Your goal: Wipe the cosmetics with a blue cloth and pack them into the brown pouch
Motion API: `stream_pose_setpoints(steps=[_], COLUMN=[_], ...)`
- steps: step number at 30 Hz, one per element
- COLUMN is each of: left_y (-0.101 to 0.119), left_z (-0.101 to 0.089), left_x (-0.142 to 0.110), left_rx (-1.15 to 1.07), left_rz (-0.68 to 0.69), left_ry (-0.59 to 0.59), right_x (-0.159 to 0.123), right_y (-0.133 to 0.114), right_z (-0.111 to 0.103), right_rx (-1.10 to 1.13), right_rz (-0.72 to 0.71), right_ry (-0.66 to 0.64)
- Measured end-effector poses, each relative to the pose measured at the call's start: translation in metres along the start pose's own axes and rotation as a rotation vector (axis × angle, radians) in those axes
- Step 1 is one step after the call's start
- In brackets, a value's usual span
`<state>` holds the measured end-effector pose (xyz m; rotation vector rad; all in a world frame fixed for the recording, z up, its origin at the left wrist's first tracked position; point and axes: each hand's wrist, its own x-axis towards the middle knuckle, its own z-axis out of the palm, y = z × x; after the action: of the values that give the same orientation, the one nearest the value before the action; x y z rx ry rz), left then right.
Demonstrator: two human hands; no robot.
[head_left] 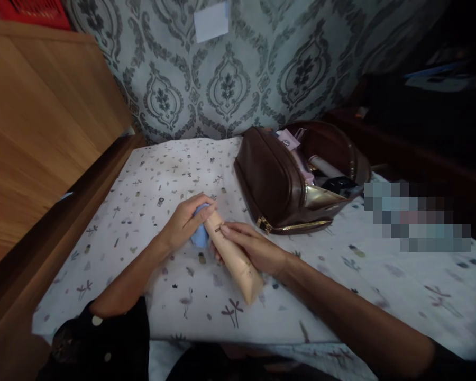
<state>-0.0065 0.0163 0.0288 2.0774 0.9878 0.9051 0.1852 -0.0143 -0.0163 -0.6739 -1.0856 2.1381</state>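
L hand [192, 219] is curled round the upper end of a beige tube [240, 262], thumb laid across it; a blue item [199, 236] pokes out below that grip, cap or cloth, hard to say from this angle. R hand [257, 246] grasps the same tube about midway, thumb on top, fingertips partly hidden beneath. Tube slants, upper end toward the table's far L corner, flat tail toward the near edge; it's over the middle of the table [143, 174], closer to the near edge than the far one. Can't tell if it touches the cloth.

Brown bag [275, 177] sits unzipped toward the far R corner, just beyond R hand, w/ gold zip [301, 227] facing the near edge. Inside: pink packet [291, 138], white stick-like item [326, 166], black item [339, 184], etc. Table's cover is white w/ small prints, e.g. palms & pineapples. Pixelated patch [412, 217] hides stuff by the R edge.

Past the L edge: wood panel [43, 100], red basket [27, 11] above it. Past the far edge: patterned wall [228, 87] w/ white card [211, 23].
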Motion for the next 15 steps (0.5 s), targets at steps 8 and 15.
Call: stream_pose_setpoints(steps=[8, 15], left_y=[-0.009, -0.003], left_z=[0.000, -0.011], left_x=[-0.001, -0.003], left_rx=[-0.295, -0.335], left_rz=[-0.209, -0.157], left_ry=[-0.037, -0.115], right_x=[-0.002, -0.005], right_y=[0.004, -0.002], right_z=[0.000, -0.001], right_rx=[0.051, 0.123], right_rz=[0.094, 0.094], right_ry=[-0.144, -0.111])
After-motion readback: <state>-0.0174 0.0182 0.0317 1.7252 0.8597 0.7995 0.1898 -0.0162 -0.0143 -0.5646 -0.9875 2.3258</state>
